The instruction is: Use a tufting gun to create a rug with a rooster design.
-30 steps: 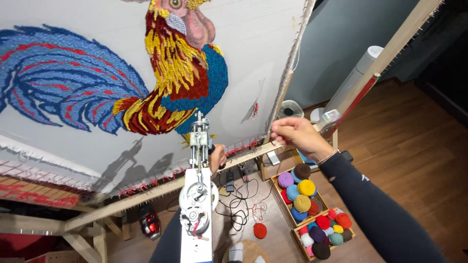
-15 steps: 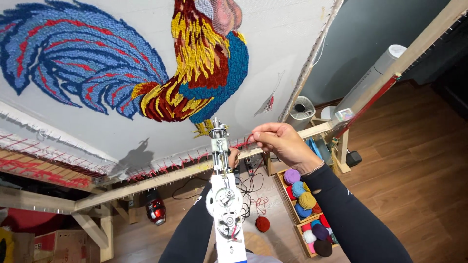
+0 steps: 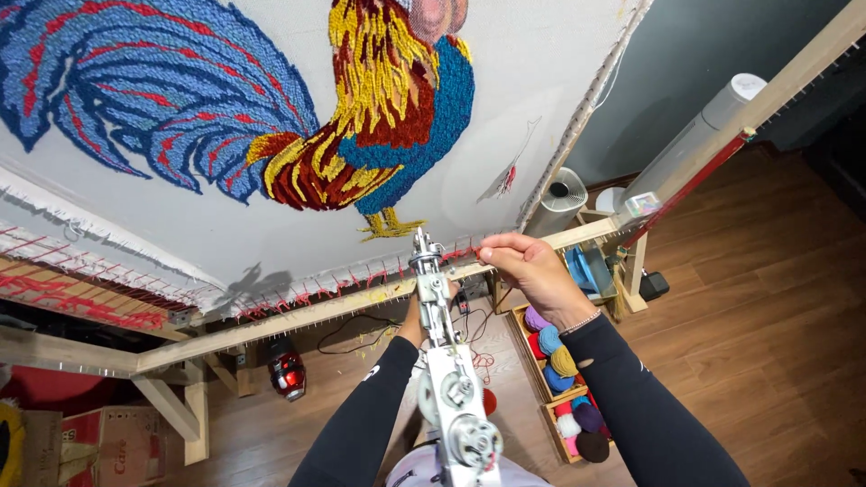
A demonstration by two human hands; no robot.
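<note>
Most of the rooster (image 3: 361, 117) is tufted; only bare cloth remains below its feet. My left hand (image 3: 417, 311) grips the tufting gun (image 3: 446, 361), my right hand (image 3: 532, 271) pinches the wooden frame (image 3: 316, 316).

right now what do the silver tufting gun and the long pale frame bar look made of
Silver tufting gun: bare metal, probably steel or aluminium, with a shiny grey glint on its wheels. Long pale frame bar: unfinished light wood, matte with faint grain, and a row of small spikes along it.

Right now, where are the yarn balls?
In the head view, the yarn balls sit in wooden boxes on the floor at lower right, just under the right hand.
</note>
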